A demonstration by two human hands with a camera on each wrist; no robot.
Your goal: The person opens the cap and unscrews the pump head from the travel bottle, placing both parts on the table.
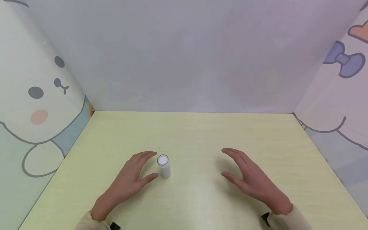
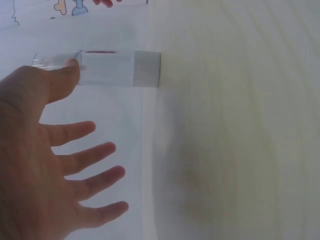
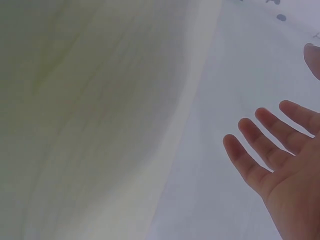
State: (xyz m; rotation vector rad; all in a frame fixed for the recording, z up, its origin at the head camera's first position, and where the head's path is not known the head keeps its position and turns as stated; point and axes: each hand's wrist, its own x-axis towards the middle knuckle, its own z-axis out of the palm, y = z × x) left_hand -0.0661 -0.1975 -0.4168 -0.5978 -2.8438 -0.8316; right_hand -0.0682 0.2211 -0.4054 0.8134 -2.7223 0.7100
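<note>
A small upright cylinder (image 1: 165, 169), like a clear bottle or tube, stands on the table left of centre. Its round top looks white with a dark ring, and in the left wrist view the clear tube (image 2: 107, 69) has a white band at the table end. My left hand (image 1: 130, 179) is just left of it, fingers spread and thumb apart, holding nothing. The left thumb (image 2: 64, 80) overlaps the tube in the wrist view, but a small gap shows from the head. Over the table's right half my right hand (image 1: 254, 179) hovers with relaxed fingers and holds nothing.
The pale wood-grain table (image 1: 195, 134) meets a plain whitish back wall (image 1: 184, 57). Side panels with cartoon prints, a left panel (image 1: 37, 70) and a right panel (image 1: 325, 99), border the table. Both wrists have light sleeves with small black pieces near the cuffs.
</note>
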